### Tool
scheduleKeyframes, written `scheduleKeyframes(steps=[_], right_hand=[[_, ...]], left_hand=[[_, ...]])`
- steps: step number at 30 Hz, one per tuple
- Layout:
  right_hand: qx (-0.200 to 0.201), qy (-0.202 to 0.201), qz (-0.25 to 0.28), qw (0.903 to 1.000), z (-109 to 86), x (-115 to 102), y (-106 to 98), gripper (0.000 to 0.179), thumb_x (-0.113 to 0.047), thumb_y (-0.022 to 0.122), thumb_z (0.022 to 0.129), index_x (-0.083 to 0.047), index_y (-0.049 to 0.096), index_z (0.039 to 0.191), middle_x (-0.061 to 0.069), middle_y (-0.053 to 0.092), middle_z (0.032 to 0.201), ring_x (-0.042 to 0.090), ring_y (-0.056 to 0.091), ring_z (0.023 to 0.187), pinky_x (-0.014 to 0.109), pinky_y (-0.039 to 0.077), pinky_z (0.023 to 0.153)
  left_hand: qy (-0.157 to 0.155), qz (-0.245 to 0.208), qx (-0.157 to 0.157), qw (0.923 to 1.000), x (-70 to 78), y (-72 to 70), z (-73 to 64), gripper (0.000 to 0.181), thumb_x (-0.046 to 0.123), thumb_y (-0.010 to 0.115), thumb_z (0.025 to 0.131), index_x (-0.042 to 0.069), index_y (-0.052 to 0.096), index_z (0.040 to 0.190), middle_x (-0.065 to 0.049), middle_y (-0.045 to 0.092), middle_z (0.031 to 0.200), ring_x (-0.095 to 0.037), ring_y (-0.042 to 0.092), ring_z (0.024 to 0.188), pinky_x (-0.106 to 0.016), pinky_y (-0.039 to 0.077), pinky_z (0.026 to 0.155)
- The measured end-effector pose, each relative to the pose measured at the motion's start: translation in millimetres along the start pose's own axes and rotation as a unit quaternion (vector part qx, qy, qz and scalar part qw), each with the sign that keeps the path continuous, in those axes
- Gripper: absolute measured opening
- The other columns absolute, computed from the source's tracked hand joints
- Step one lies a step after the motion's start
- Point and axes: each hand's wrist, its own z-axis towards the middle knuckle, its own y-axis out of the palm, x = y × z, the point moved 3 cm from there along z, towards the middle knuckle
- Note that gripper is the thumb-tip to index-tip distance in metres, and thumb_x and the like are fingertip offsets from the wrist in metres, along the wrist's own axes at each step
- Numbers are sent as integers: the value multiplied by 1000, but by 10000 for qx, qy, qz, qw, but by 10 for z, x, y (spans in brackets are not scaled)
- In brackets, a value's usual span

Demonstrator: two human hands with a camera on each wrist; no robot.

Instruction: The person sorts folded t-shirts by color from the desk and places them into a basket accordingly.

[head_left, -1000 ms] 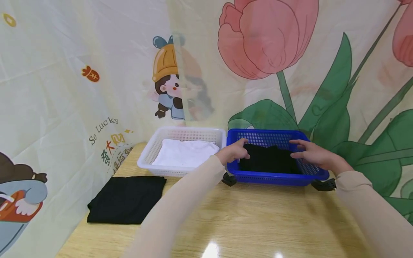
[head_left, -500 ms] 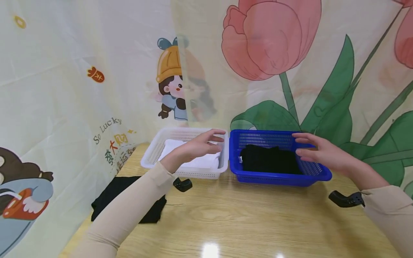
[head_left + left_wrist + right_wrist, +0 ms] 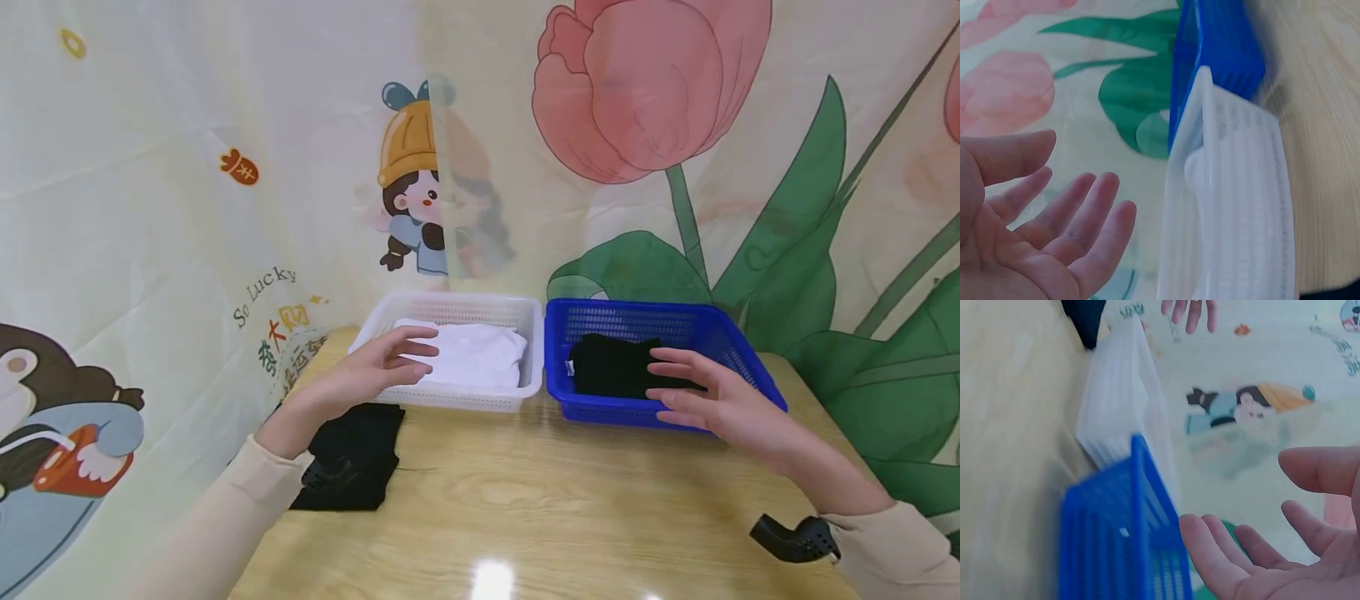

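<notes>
My left hand (image 3: 366, 371) is in the air over the left end of the white basket (image 3: 532, 350), fingers spread and relaxed, holding nothing. Inside that basket lies a folded white cloth (image 3: 480, 354). My right hand (image 3: 723, 404), also holding nothing with its fingers apart, hovers by the front right of the blue basket (image 3: 600, 410). A folded black cloth (image 3: 609, 367) with a small white tag lies in the blue basket, partly hidden behind the fingers. Another folded black cloth (image 3: 367, 467) rests on the table below my left wrist, which covers part of it.
Both baskets stand side by side at the back of the wooden table (image 3: 540, 500). A printed curtain (image 3: 315, 100) with tulips and cartoon figures hangs behind and to the left. A black wrist device (image 3: 795, 537) sticks out below my right wrist.
My left hand has moved left from the blue basket, across the white basket to its left end. The right hand has drawn back slightly toward me. The view has shifted a little.
</notes>
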Motion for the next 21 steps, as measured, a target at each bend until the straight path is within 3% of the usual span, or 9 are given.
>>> scheduleKeyframes(steps=[6, 14, 21], right_hand=[[-377, 65, 487, 9981, 32, 117, 415, 63, -21, 60, 110, -10, 29, 165, 26, 29, 166, 18, 63, 132, 34, 58, 101], [-833, 365, 1029, 9905, 192, 287, 938, 69, -21, 62, 110, -5, 25, 166, 29, 31, 165, 45, 52, 141, 46, 57, 103], [-1039, 454, 1485, 9824, 383, 414, 1348, 69, -17, 65, 107, -6, 28, 165, 29, 29, 165, 48, 50, 142, 56, 53, 106]], left_hand=[[-95, 192, 412, 9989, -291, -287, -327, 58, 23, 67, 107, 23, 44, 160, -11, 55, 154, -34, 55, 142, -54, 46, 115], [-445, 237, 466, 9976, -736, -512, -659, 64, 27, 69, 105, 15, 40, 161, -22, 49, 159, -46, 50, 143, -60, 42, 117], [-764, 379, 547, 9949, -1041, -745, -922, 72, 31, 73, 102, 14, 38, 163, -21, 47, 160, -47, 49, 144, -59, 45, 115]])
